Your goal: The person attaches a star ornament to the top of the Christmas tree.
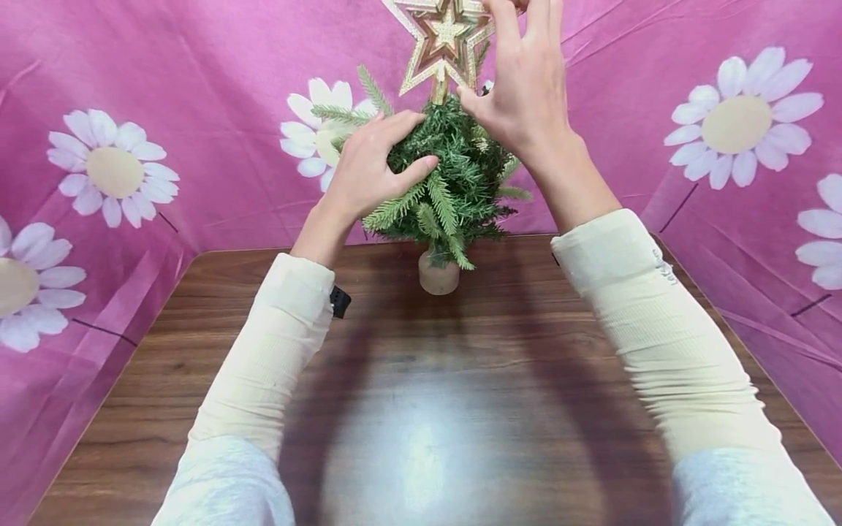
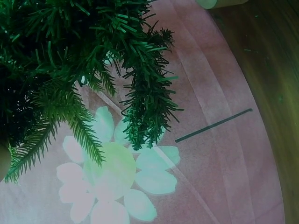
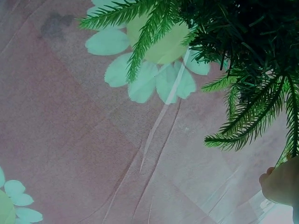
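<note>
A small green artificial Christmas tree (image 1: 454, 157) stands upright on a round pale base (image 1: 438, 276). At its top is a gold star tree topper (image 1: 447, 33), cut off by the upper edge of the head view. My left hand (image 1: 378, 157) rests on the tree's upper left, thumb and fingers spread and fairly straight against the branches. My right hand (image 1: 533, 80) grips the star's right side, fingers at its upper point and thumb near its lower right point. Both wrist views show mostly branches, with part of a hand (image 3: 282, 182) at the right wrist view's lower right.
The tree is near the back edge of a brown wood-grain table (image 1: 421, 380). Pink cloth with large white daisies (image 1: 737, 120) surrounds the table at the back and sides. A black piece (image 1: 340, 301) shows beside the left cuff.
</note>
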`<state>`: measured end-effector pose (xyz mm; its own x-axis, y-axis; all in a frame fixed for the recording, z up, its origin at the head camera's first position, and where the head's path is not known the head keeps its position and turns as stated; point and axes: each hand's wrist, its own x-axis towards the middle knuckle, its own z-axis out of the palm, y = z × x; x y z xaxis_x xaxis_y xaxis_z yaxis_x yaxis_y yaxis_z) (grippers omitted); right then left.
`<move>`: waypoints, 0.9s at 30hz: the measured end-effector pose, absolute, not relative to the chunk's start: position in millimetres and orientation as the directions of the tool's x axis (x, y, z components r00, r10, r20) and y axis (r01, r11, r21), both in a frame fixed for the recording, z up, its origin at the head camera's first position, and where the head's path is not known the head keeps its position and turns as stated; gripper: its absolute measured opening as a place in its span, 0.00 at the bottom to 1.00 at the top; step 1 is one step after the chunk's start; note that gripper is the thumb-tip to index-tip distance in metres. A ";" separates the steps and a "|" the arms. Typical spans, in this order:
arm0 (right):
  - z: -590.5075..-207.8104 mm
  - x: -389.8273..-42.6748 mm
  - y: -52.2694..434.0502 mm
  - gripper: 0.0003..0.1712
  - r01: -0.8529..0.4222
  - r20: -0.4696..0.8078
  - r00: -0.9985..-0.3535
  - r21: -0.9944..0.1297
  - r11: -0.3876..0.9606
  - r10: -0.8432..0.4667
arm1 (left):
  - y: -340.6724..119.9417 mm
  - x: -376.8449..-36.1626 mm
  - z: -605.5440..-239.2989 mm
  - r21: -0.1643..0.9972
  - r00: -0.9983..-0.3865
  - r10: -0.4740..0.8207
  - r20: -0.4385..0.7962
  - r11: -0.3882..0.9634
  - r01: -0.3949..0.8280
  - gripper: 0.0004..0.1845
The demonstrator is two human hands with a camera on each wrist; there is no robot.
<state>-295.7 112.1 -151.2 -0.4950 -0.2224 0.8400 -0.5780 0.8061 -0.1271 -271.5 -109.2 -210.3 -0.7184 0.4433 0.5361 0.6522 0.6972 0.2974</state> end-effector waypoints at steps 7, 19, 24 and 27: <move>-151.0 -295.4 115.1 0.44 -0.587 0.828 -0.495 -0.096 0.804 -0.262 | -107.5 -271.8 -210.6 0.294 -0.712 0.445 0.544 0.693 0.658 0.37; -148.5 -296.9 121.5 0.40 -0.618 0.804 -0.494 -0.056 0.784 -0.332 | -103.0 -272.8 -212.3 0.289 -0.710 0.453 0.539 0.692 0.661 0.38; -146.4 -296.6 123.9 0.39 -0.627 0.794 -0.495 -0.046 0.777 -0.353 | -101.9 -273.0 -212.9 0.289 -0.713 0.449 0.538 0.697 0.656 0.38; -144.0 -296.2 124.1 0.41 -0.626 0.778 -0.510 -0.045 0.778 -0.366 | -101.9 -272.9 -213.5 0.281 -0.714 0.447 0.538 0.704 0.652 0.38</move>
<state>-296.2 124.1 -144.0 -0.5104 -0.3660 0.7781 -0.6261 0.7785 -0.0445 -272.9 -101.9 -213.5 -0.7145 0.4475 0.5379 0.6524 0.7038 0.2811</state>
